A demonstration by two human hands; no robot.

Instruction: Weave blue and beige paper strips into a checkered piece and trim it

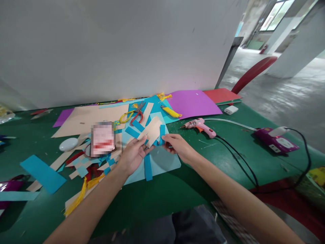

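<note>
Over a light-blue sheet [166, 162], both my hands hold one bundle of crossing beige and blue paper strips [153, 130]. My left hand [134, 154] pinches its lower left edge, the thumb on top of the beige paper. At the right edge, my right hand [179, 145] closes its fingers on a blue strip [162, 130] of the same bundle; part of its grip is hidden. One long blue strip [148, 167] hangs down below. Just behind the bundle lie scissors [137, 113] with one yellow and one red handle, and a yellow utility knife [171, 112].
A pink glue gun [203, 127] lies to the right, its cord running to a purple power strip [276, 140]. A pixelated item [103, 139], woven paper scraps and a white oval object [68, 144] are on the left. Purple card [194, 103] lies by the grey partition [122, 47].
</note>
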